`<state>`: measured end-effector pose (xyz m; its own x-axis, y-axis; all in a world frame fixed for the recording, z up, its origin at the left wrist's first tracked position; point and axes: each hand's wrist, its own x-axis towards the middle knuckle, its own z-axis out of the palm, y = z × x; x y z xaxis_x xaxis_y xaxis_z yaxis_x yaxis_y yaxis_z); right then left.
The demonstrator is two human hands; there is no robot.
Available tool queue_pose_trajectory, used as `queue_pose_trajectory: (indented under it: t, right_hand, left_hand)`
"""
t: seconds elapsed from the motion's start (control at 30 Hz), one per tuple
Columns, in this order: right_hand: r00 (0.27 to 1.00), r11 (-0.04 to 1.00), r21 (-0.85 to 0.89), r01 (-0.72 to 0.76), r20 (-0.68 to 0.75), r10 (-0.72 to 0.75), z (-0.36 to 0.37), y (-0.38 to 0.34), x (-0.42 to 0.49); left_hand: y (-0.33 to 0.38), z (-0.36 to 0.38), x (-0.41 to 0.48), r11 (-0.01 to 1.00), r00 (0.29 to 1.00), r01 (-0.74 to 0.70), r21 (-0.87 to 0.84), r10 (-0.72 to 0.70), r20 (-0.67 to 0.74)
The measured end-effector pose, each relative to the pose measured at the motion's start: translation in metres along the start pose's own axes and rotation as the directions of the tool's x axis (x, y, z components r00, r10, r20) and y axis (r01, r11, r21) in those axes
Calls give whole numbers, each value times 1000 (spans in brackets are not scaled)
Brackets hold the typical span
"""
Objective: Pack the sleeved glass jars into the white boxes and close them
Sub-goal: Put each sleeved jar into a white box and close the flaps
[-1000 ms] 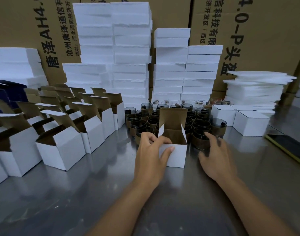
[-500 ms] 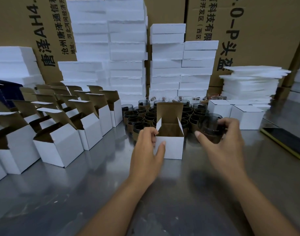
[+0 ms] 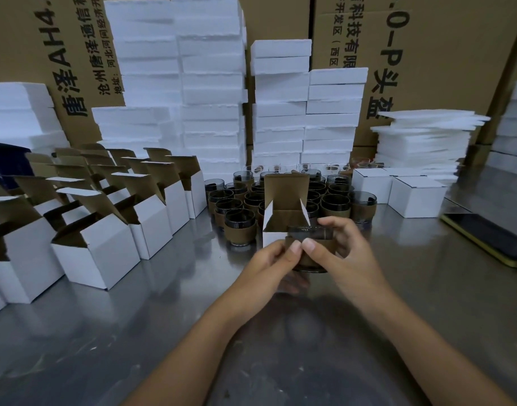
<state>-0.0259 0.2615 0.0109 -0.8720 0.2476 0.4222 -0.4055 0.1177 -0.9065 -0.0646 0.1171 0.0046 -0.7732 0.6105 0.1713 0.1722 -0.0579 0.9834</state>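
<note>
Held jar (image 3: 310, 240): sleeve front mostly covered by thumbs of left hand (image 3: 269, 265) and right hand (image 3: 349, 253); left fingers out of sight behind it. Open box (image 3: 285, 197): lower front hidden by jar and hands; floor not visible. Jar cluster (image 3: 239, 227): middle rows screened by box's raised flap. Phone (image 3: 492, 240) ran off right edge. Carton (image 3: 456, 54) lettering was cut at top. Clear glasses (image 3: 330, 169) at back were too small to count.
</note>
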Motion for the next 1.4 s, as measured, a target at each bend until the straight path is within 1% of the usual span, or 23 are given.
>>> queue_pose_trajectory:
  t: [0.1,0.2,0.43,0.5,0.6,0.7,0.8,1.0,1.1,1.27,1.4]
  right_hand:
    - [999,999,28,-40,35,39,-1,1,1]
    - [996,997,0,-77,54,77,1,2,1]
    - [985,985,-3,-171,35,171,-2,1,1]
    - [975,971,89,-221,42,218,-5,1,3]
    - [954,917,265,-298,122,275,-11,-2,6]
    - [927,853,366,-372,187,324,-16,-4,8]
    - [913,810,423,-406,223,342,-17,-4,9]
    - [907,800,428,-420,226,355,-16,-4,9]
    - [912,830,381,-407,227,342,-15,-3,8]
    - [957,901,331,-279,176,231,-13,-3,6]
    - [977,953,224,-203,111,182,-8,-2,2]
  left_hand:
    - [1,-1,2,999,999,15,-51,-17,-32]
    - [1,-2,2,995,998,23,-94,-28,-54]
    - [-3,-2,4,996,997,11,-89,-17,-72]
    - [-3,-3,5,993,997,6,-117,-16,-81]
    - [-3,-5,6,990,995,0,-142,-14,-97]
    - [-2,-6,7,987,994,-18,-157,1,-105]
    - [-3,-7,7,985,993,-38,-169,18,-119]
    - [-3,-7,7,986,993,-44,-162,25,-113]
    - [-4,-7,7,988,994,-30,-153,14,-107]
    - [-5,-6,8,995,997,16,-101,-24,-75]
    - [-6,-6,10,997,992,42,-65,-50,-115]
